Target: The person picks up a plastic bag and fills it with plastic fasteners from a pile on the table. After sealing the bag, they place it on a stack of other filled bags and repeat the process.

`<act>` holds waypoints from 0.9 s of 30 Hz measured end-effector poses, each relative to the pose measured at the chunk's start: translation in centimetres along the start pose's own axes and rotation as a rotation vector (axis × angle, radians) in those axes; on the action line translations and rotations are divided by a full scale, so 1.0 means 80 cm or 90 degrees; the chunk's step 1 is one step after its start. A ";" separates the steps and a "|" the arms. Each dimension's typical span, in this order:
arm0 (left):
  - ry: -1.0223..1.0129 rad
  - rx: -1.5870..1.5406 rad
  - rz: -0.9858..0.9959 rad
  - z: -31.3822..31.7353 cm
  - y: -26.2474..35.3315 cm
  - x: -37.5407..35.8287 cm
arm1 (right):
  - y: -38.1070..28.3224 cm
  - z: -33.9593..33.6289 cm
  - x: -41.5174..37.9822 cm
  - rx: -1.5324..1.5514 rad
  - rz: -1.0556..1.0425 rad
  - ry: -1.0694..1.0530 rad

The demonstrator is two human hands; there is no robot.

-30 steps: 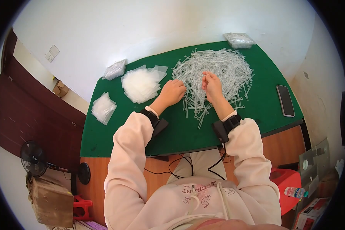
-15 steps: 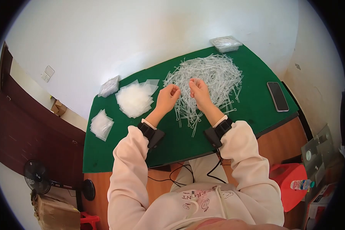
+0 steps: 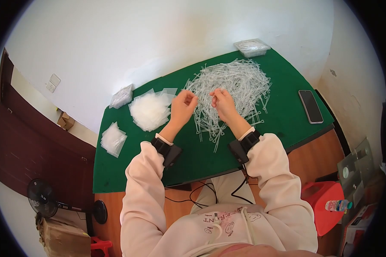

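A large heap of clear plastic looped sticks (image 3: 240, 79) covers the middle right of the green table. My right hand (image 3: 222, 104) is over the heap, its fingers closed in a pinch; whatever they hold is too small to make out. Beside the heap's left edge, my left hand (image 3: 184, 107) has its fingers curled together, and I cannot make out anything in them. Left of that hand lies a pile of frosted clear bags (image 3: 149, 112). A smaller stack of bags (image 3: 113, 139) is farther left.
Filled clear packs stand at the back edge, one on the left (image 3: 122, 96) and one on the right (image 3: 252, 47). A phone (image 3: 311, 107) lies at the right of the green table (image 3: 137, 171). A bottle (image 3: 338, 205) rests on a red stool (image 3: 324, 218).
My left hand has shifted slightly to the left and up, away from my right hand. My right hand has moved a little, with its fingers still pinched.
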State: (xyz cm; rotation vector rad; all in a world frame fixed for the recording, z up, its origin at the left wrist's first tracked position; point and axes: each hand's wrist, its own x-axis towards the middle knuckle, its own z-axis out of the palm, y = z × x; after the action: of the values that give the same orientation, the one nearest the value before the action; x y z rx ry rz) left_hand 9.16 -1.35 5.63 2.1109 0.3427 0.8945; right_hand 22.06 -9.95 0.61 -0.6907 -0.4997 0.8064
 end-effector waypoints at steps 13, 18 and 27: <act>-0.010 0.408 0.575 -0.003 0.011 -0.011 | 0.002 0.002 -0.006 0.114 0.185 -0.140; -0.055 0.435 0.585 0.005 0.012 -0.018 | 0.006 0.001 -0.005 0.097 0.165 -0.111; -0.027 0.340 0.469 -0.011 0.021 -0.047 | 0.005 0.004 -0.006 0.062 0.156 -0.133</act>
State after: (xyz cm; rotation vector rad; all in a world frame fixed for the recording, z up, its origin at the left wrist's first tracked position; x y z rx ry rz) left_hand 5.75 -3.85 5.50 2.8151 -0.2864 1.2654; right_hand 21.39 -9.99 0.45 -0.5863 -0.5668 1.1343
